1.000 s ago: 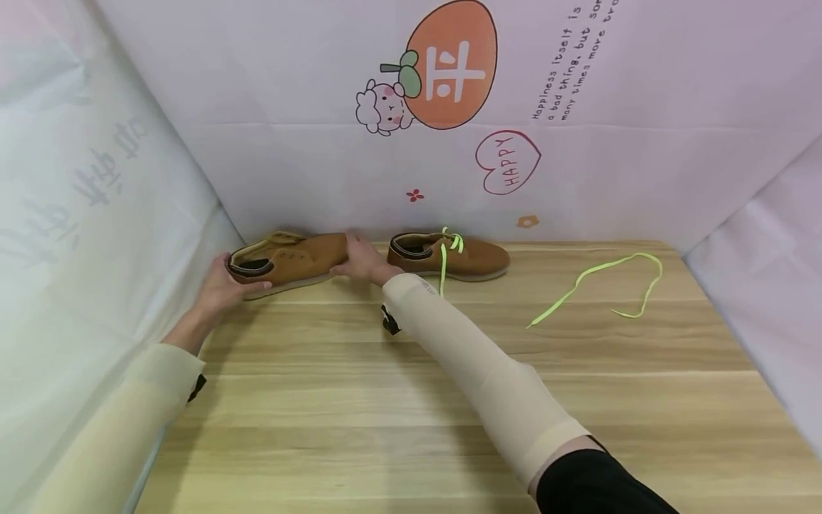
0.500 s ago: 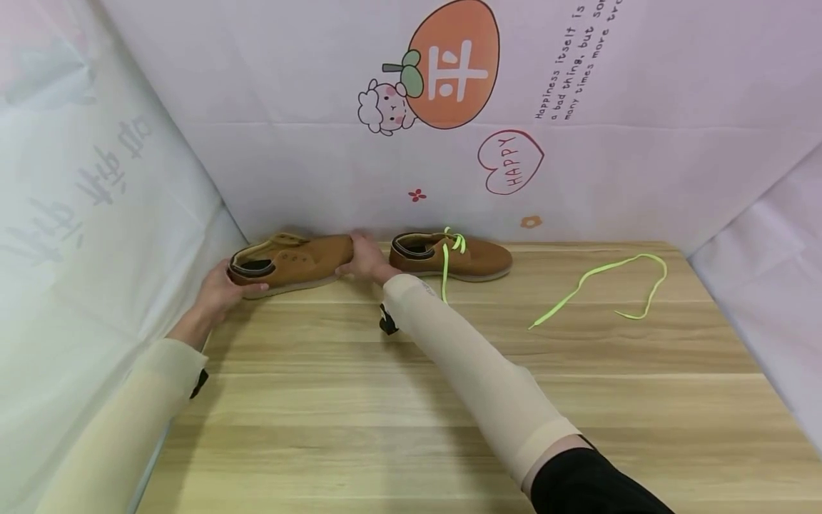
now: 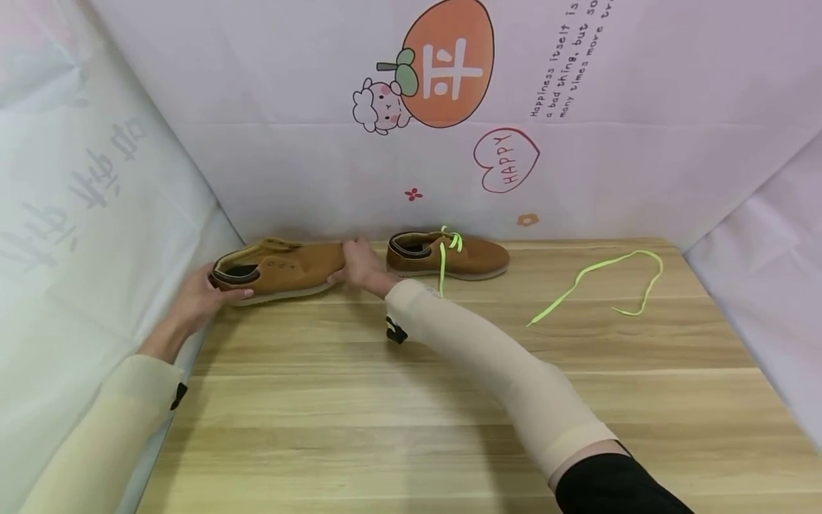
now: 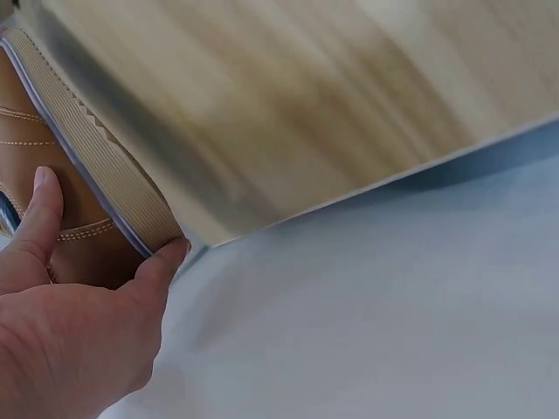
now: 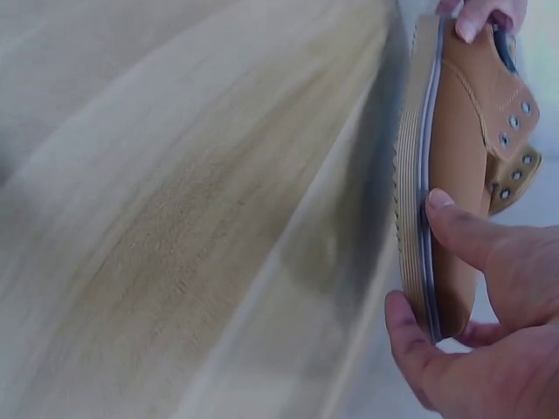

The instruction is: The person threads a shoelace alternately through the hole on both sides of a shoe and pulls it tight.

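Note:
A brown shoe [image 3: 302, 268] without a lace lies along the back wall at the left, its eyelets bare and its toe pointing right. My left hand [image 3: 195, 296] grips it at the heel, thumb along the near side. At the toe, my right hand [image 3: 362, 264] holds the other end. In the right wrist view its thumb presses the side and a finger [image 5: 406, 336] reaches the sole's edge. Just right of that hand stands a second brown shoe [image 3: 484, 258], with a yellow-green lace [image 3: 442, 268] through it and one end hanging down.
A loose yellow-green lace [image 3: 581, 275] lies curved on the wooden table [image 3: 359, 428] at the right. White printed sheeting [image 3: 289, 157] rises behind the table. Another white sheet [image 3: 70, 285] hangs close along the left edge, beside my left arm.
Both hands have shifted the unlaced shoe a little to the left and slightly nearer to me. The laced shoe and the loose lace have stayed in place.

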{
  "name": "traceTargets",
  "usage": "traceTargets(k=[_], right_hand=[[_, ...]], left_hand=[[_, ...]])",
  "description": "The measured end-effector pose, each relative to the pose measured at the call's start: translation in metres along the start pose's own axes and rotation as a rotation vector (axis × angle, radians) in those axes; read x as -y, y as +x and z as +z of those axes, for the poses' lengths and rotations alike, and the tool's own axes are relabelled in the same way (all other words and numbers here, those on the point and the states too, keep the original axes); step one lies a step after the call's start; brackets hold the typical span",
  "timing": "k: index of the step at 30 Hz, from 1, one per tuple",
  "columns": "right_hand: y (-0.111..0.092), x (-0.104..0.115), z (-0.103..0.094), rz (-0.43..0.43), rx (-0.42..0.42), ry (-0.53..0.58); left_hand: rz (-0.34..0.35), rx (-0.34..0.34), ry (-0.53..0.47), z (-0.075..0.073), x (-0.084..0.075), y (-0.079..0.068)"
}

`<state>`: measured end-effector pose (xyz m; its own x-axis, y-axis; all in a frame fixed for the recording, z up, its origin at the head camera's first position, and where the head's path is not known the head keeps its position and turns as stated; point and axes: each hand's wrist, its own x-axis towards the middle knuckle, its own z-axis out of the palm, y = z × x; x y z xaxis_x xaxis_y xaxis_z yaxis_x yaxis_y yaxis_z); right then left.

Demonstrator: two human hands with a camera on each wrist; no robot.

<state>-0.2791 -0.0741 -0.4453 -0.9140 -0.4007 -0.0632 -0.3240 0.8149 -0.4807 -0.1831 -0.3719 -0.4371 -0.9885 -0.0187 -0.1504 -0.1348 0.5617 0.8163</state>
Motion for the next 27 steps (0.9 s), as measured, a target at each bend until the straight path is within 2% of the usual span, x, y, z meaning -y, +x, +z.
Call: traceTargets(k=[6, 11, 19, 27], right_hand=[[-0.028, 0.002, -0.027, -0.028, -0.026, 0.007], [-0.059, -0.003, -0.058, -0.025, -0.026, 0.014], [-0.1, -0.036, -0.091, -0.007, -0.063, -0.005], [-0.143, -0.077, -0.106, 0.02, -0.114, 0.04]], left_hand=[[0.027, 0.011, 0.066, -0.004, -0.019, -0.01], [0.045, 0.002, 0.134, 0.003, -0.039, -0.019], [0.15, -0.01, 0.201, 0.036, -0.077, -0.023], [0.286, -0.032, 0.307, 0.076, -0.097, -0.026]])
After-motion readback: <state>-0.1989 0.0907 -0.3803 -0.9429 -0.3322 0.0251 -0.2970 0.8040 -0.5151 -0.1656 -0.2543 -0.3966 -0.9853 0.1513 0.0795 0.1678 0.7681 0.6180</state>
